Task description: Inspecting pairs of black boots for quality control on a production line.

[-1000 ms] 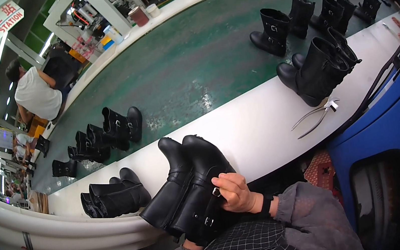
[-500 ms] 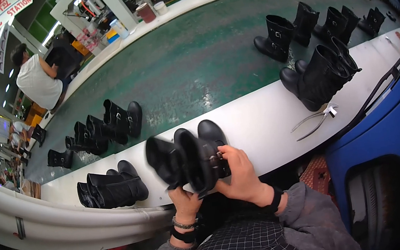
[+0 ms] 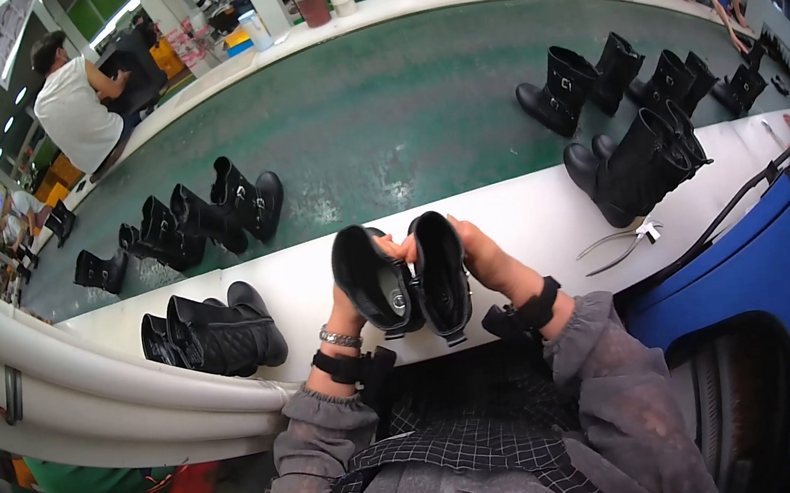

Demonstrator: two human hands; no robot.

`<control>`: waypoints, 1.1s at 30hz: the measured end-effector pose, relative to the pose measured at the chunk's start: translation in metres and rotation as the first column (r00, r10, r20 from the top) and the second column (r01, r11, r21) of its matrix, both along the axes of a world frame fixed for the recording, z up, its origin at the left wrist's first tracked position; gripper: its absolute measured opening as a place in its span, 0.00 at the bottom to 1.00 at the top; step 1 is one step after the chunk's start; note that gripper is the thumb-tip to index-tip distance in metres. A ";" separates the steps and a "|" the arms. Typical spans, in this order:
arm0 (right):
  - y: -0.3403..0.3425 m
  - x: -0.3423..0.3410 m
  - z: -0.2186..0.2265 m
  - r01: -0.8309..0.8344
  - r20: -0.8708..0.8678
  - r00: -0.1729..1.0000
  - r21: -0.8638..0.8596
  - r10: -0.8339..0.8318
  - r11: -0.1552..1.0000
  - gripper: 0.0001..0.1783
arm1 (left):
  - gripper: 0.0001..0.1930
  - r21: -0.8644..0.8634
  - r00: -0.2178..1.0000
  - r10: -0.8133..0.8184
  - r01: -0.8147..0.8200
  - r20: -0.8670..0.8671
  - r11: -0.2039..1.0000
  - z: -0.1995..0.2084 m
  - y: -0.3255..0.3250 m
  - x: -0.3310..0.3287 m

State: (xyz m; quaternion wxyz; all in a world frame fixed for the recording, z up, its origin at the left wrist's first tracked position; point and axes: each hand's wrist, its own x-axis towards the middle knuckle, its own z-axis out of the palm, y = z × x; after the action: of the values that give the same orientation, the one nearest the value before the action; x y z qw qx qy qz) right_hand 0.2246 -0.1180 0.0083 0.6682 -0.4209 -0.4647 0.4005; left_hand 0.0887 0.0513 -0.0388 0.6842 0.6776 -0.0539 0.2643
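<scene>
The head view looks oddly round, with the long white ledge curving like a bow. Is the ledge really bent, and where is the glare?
Head view: the fisheye lens bends straight edges, so the white ledge bows; black corners frame the picture. Pale glare sits on the green belt. The pair of boots held by the left hand and right hand is sharp.

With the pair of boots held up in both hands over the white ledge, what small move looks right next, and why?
Probably turn the pair of black boots slightly to bring another side into view. The left hand and right hand hold one boot each, side by side, raised above the white ledge and facing the person, so only one side shows. That is a judgement.
</scene>
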 end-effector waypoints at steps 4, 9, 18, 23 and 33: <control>0.021 0.002 -0.041 0.149 0.059 0.986 0.128 -0.158 0.981 0.26 | 0.12 -0.190 0.993 -0.046 0.066 0.107 0.980 -0.001 -0.001 -0.005; -0.007 0.015 -0.017 0.612 -0.101 0.788 0.016 -0.607 0.791 0.37 | 0.18 -0.260 0.792 0.609 -0.582 0.033 0.771 -0.007 -0.012 -0.037; -0.001 0.004 -0.018 0.872 -0.154 0.489 0.080 -0.858 0.483 0.37 | 0.25 0.289 0.250 0.955 -0.937 0.160 0.197 -0.047 -0.020 -0.041; 0.003 -0.015 -0.015 0.851 -0.155 0.525 0.117 -0.837 0.512 0.36 | 0.37 0.106 0.272 0.961 -0.958 0.044 0.266 0.002 -0.046 -0.028; -0.004 -0.009 -0.025 0.796 -0.151 0.606 0.108 -0.781 0.596 0.37 | 0.37 0.105 0.287 0.954 -0.955 0.091 0.278 0.008 -0.046 -0.024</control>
State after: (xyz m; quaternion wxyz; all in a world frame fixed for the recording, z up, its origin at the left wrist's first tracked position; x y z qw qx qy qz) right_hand 0.2156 -0.1219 -0.0167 0.8281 -0.5084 -0.2322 0.0423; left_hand 0.0646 0.0055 -0.0308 0.3418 0.6200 0.3397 0.6192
